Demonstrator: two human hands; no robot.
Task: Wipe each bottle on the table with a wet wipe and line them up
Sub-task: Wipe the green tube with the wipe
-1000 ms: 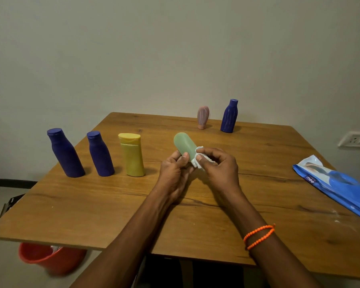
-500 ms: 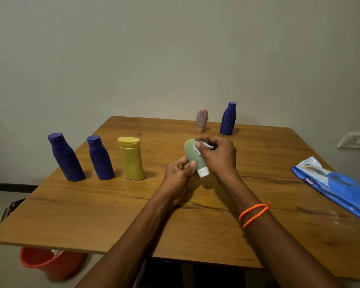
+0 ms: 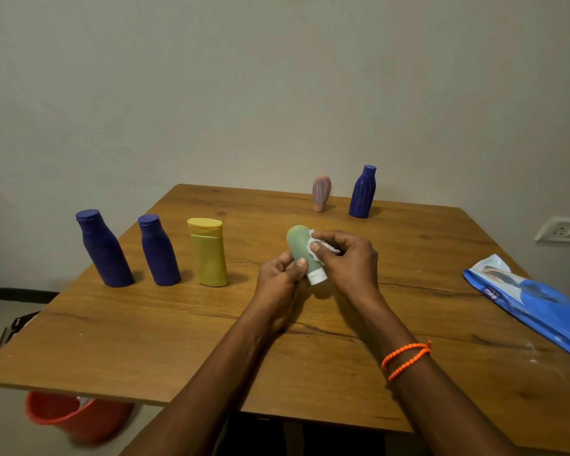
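Bottle: we hold the small green soft-plastic bottle with white cap above the wooden table, near centre.
Left hand: pinches its lower body.
Right hand: presses the white wet wipe on it.
Handling: we judge it light, squeezable, slippery when wet; grip near the cap.

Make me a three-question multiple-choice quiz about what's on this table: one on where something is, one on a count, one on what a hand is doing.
1. Where is the blue wipes pack?
A. at the table's right edge
B. beside the yellow bottle
C. in the bucket

2. How many dark blue bottles stand on the table?
A. one
B. three
C. five

3. What does the right hand do?
A. rests flat on the table
B. presses a white wipe on the green bottle
C. lifts the pink bottle

Answers: 1 A, it lies at the right edge. 2 B, two stand left, one at the back. 3 B, while the left hand holds the bottle.
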